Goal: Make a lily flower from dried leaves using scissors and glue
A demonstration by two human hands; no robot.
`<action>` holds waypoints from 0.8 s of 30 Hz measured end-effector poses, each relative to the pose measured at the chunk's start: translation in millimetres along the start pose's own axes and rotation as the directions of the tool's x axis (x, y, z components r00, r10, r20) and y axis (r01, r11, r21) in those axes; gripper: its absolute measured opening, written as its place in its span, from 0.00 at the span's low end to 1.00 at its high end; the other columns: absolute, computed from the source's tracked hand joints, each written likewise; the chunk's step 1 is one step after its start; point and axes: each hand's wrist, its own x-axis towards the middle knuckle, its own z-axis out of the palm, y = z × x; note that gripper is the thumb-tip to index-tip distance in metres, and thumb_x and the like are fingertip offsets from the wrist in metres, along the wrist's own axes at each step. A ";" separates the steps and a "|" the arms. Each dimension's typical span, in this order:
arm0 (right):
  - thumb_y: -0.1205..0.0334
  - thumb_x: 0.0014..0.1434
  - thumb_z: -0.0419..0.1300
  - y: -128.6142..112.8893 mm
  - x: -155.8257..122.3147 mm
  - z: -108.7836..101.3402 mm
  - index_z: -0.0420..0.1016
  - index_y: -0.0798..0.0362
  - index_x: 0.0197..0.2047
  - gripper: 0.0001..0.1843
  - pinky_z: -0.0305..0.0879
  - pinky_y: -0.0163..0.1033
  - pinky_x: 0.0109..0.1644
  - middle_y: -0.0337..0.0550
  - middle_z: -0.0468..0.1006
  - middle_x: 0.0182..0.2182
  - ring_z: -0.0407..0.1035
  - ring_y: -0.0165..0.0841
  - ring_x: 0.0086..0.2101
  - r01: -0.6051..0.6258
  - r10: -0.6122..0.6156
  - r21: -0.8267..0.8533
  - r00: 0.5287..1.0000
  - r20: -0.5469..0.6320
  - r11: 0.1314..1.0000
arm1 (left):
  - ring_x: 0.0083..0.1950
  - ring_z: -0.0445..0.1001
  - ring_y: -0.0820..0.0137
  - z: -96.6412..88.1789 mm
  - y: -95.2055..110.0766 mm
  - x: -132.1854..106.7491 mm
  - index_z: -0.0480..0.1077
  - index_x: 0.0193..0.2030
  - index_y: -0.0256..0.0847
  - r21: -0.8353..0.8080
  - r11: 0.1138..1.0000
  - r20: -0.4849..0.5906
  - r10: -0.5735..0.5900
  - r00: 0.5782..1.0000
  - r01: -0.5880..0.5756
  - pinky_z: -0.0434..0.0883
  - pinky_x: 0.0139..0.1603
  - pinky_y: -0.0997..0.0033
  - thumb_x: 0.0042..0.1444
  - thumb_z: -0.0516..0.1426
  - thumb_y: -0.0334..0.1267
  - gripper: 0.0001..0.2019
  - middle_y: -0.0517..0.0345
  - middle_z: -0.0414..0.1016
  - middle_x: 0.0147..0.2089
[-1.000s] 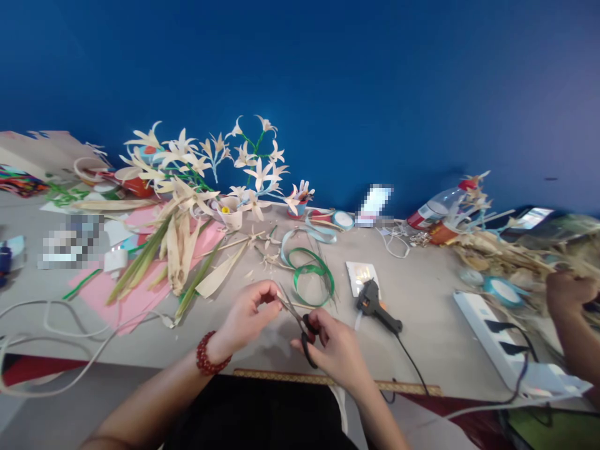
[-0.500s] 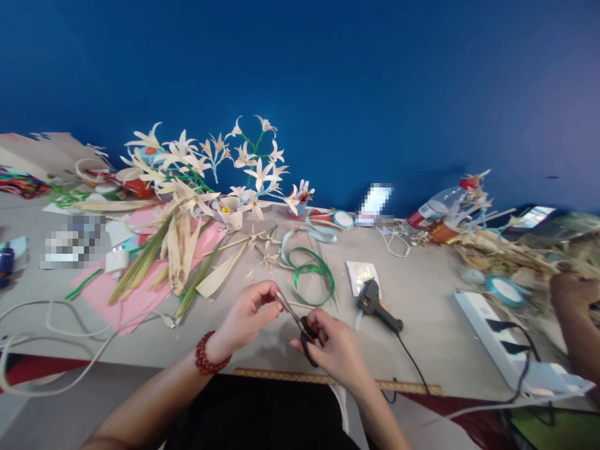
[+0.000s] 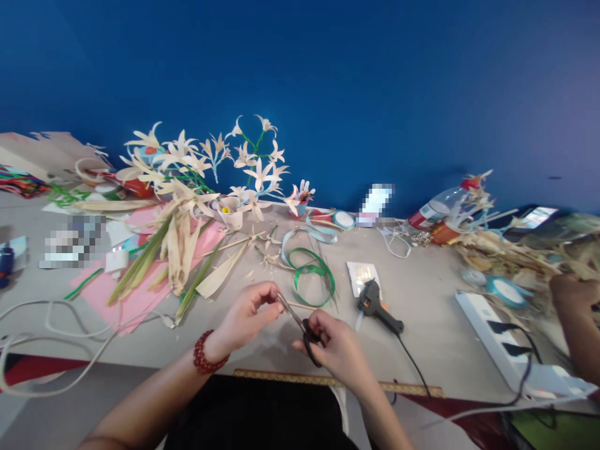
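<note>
My right hand [image 3: 337, 347] grips black-handled scissors [image 3: 296, 319] by the finger loops, blades pointing up and left. At the blade tips, my left hand [image 3: 250, 315] pinches with thumb and forefinger; whatever is between them is too small to make out. A red bead bracelet [image 3: 206, 352] circles the left wrist. Just beyond the hands lies a loop of green ribbon [image 3: 315, 275] with thin wires. A cream husk piece [image 3: 222, 272] and small husk flowers [image 3: 269, 256] rest on the table past my left hand.
Husk flowers [image 3: 182, 150] stand in a white cup [image 3: 229, 215] at the back. Dried husks [image 3: 180, 256] lie on pink paper [image 3: 135, 312]. A glue gun [image 3: 379, 306] and its cord lie right, near a power strip [image 3: 487, 337]. Another person's hand [image 3: 574, 300] is at the far right.
The scissors and both hands have barely moved. The scissor blades look slightly closer together at the left fingertips.
</note>
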 end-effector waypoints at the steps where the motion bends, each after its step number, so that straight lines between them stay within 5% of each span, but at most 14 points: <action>1: 0.54 0.50 0.66 -0.1 0.1 -0.4 0.57 0.50 0.26 0.20 0.45 0.30 0.23 0.29 0.57 0.19 0.50 0.25 0.21 0.000 0.000 -0.005 1.000 -0.005 1.000 | 0.32 0.64 0.72 -0.1 0.5 -0.3 0.68 0.35 0.36 0.022 1.000 -0.001 0.009 1.000 -0.009 0.63 0.35 0.73 0.59 0.55 0.36 0.06 0.59 0.65 0.30; 24: 0.56 0.50 0.67 0.4 0.2 -3.7 0.56 0.50 0.25 0.20 0.45 0.30 0.24 0.29 0.55 0.20 0.49 0.26 0.22 -0.011 0.006 0.106 0.999 0.046 0.994 | 0.32 0.66 0.72 -7.4 13.3 0.6 0.69 0.33 0.36 0.165 0.986 0.058 0.023 0.998 -0.032 0.63 0.34 0.74 0.58 0.54 0.34 0.05 0.59 0.69 0.30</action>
